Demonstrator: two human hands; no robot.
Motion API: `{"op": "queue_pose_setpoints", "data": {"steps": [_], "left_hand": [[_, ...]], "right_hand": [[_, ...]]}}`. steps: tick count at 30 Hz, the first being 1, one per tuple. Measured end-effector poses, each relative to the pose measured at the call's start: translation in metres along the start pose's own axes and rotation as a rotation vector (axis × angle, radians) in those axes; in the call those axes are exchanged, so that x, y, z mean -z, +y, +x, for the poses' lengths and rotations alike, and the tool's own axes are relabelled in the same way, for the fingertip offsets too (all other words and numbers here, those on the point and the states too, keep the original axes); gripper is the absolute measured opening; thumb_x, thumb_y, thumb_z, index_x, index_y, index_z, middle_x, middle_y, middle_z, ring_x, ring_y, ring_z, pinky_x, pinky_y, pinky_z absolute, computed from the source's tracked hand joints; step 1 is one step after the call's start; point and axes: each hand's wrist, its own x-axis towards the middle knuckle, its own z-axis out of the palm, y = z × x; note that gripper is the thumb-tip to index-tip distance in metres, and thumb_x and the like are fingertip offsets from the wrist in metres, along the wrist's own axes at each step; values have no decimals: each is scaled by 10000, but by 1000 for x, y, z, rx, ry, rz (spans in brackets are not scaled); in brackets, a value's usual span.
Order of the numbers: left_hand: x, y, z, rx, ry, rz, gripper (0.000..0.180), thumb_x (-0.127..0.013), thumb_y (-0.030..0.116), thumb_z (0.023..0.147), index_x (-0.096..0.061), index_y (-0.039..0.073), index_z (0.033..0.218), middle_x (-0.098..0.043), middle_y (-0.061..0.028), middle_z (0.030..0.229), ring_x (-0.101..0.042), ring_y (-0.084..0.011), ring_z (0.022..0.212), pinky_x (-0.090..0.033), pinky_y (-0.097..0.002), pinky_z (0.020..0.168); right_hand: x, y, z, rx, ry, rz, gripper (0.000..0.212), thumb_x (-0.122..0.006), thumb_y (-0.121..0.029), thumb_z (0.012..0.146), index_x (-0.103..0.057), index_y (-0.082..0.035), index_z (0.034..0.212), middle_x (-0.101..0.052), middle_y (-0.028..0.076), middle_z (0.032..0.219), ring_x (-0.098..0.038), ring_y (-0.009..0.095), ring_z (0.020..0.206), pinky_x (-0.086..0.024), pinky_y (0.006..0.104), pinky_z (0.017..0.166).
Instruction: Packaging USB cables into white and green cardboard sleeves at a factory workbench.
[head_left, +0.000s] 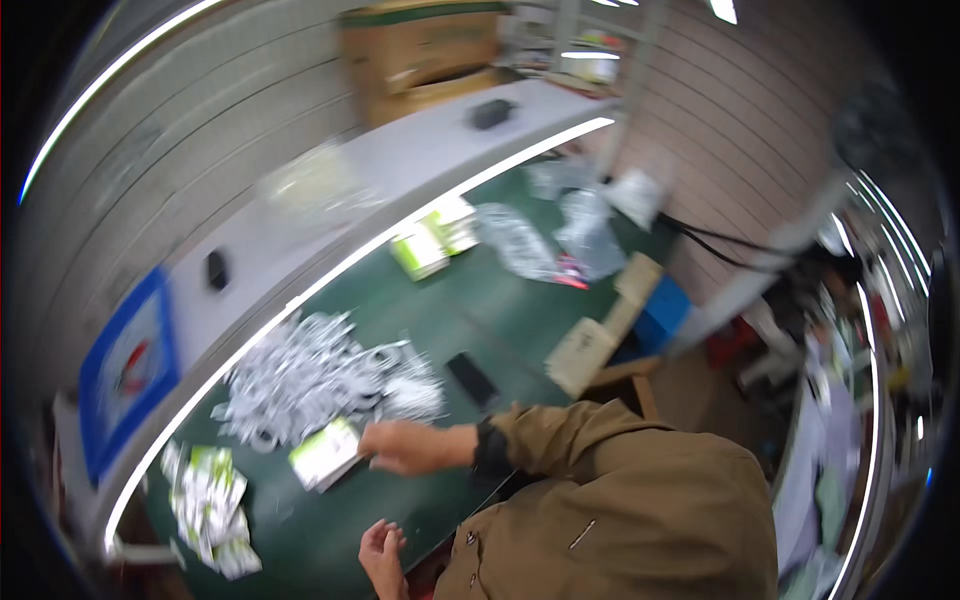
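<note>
My right hand (410, 447) reaches across the green table from the brown sleeve. Its fingers are closed at the right edge of a stack of white-and-green packets (326, 455). Blur hides whether they grip the stack or something small beside it. Lower down, near the table's front edge, my left hand (382, 548) hovers with loosely bent fingers apart and nothing visible in it. Just beyond the stack lies a large heap of white coiled cables (310, 375). A loose pile of white-and-green packets (212, 510) lies at the left.
A dark phone-like slab (472, 381) lies right of the cables. Farther back are more white-and-green packets (435, 240) and clear plastic bags (560, 235). Cardboard pieces (600, 330) and a blue bin (660, 312) stand at the right edge. A raised shelf (400, 165) carries a cardboard box (420, 60).
</note>
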Motion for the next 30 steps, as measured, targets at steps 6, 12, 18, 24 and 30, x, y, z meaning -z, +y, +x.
{"op": "queue_pose_setpoints", "data": {"steps": [6, 12, 18, 24, 30], "left_hand": [[-104, 70, 56, -133, -422, 310, 274, -643, 131, 988, -663, -76, 1165, -675, -116, 1023, -650, -190, 936, -549, -310, 817], [-211, 76, 74, -289, -552, 340, 348, -678, 139, 973, -621, -85, 1234, -682, -122, 1000, -668, -203, 889, -567, -321, 798], [-312, 71, 64, -320, -736, 514, 390, -685, 151, 970, -603, -65, 1285, -683, -143, 1012, -673, -214, 872, -576, -323, 780], [-404, 24, 89, -302, -959, 320, 238, -674, 115, 985, -620, 24, 1198, -680, -51, 1046, -643, -135, 879, -550, -264, 754], [-465, 8, 77, -277, -1098, 339, 231, -674, 146, 992, -625, 40, 1191, -672, -31, 1031, -624, -121, 868, -525, -250, 754]], "right_hand": [[18, -10, -113, -210, 190, -1, 207, -707, -76, 813, -636, -42, 1005, -664, 139, 953, -664, 358, 851, -536, 430, 761], [40, -20, -183, -334, 381, 39, 230, -705, -67, 787, -637, -34, 1004, -676, 150, 941, -662, 359, 826, -527, 419, 745], [46, -22, -213, -174, 608, 124, 139, -655, -6, 765, -687, 20, 897, -696, 174, 776, -681, 310, 745, -529, 416, 699], [61, -22, -253, -335, 668, 143, 161, -653, -54, 848, -700, 7, 989, -717, 173, 904, -680, 311, 839, -526, 416, 762], [86, -51, -293, -312, 875, 269, 359, -682, -22, 783, -643, 38, 1135, -712, 169, 1019, -678, 259, 908, -525, 367, 818]]}}
